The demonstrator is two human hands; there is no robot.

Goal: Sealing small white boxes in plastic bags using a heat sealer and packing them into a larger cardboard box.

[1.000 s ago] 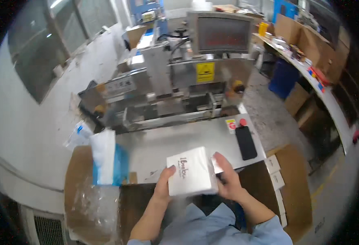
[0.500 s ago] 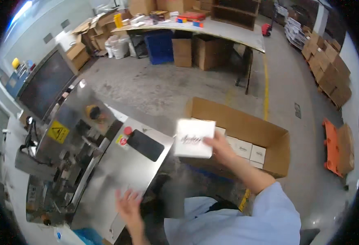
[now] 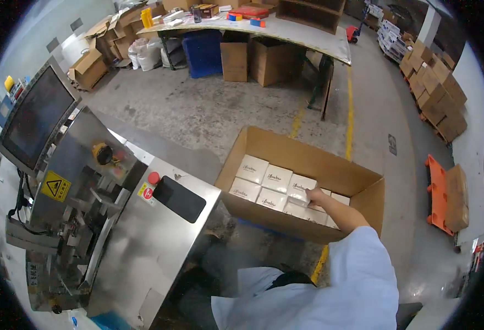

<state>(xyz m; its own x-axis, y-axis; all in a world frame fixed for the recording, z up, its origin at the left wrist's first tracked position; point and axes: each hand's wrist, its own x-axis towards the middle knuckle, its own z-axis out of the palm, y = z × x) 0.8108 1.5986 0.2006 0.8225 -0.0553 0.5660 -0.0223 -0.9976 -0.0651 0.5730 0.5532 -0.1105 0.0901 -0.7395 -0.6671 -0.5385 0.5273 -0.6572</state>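
Note:
My right hand (image 3: 320, 199) reaches into the open cardboard carton (image 3: 366, 192), its fingers closed on the near right corner of a small white box (image 3: 301, 186) with dark lettering on its top. That box sits a little higher than its neighbours. Several like white boxes (image 3: 278, 177) stand in rows around it, and my hand and forearm cover part of those on the right. My left hand is out of the picture.
At left stands a metal machine (image 3: 82, 192) with a screen (image 3: 38, 118); its steel table (image 3: 137, 236) holds a black phone (image 3: 180, 199) and a red button (image 3: 153, 177). Beyond are a long worktable (image 3: 302, 36), stacked cartons (image 3: 432, 82) and an orange trolley (image 3: 436, 195).
My right hand has lowered the white box from the air between the table and the carton into the carton. My left hand has left the view. The whole view has shifted slightly.

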